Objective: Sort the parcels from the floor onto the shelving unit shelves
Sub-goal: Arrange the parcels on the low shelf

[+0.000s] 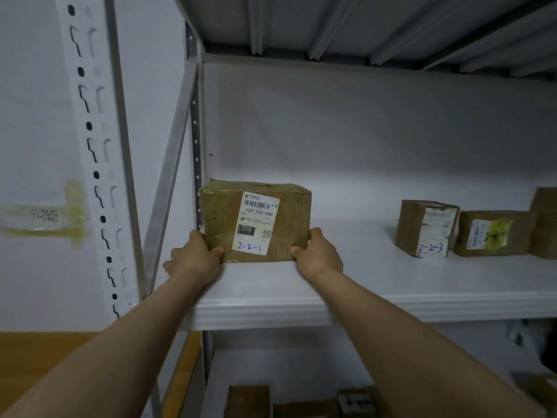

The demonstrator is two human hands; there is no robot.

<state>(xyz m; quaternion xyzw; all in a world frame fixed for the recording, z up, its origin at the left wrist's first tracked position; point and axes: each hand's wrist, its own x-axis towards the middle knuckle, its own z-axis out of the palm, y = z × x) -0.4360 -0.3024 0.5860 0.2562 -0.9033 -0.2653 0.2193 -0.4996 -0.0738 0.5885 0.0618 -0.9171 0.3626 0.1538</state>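
Both hands [193, 260] [316, 254] tight around parcel [256, 221]

A white wall [33, 101] stood at the left, and a paper note [45, 218] with handwriting too blurred to read was fixed on it with yellowish tape [75, 212]. Below the wall there was an orange-brown surface [45, 354].

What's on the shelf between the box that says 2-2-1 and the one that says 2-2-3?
Just bare white shelf, the head view shows, past the right hand holding the 2-2-1 box, up to the 2-2-3 box.
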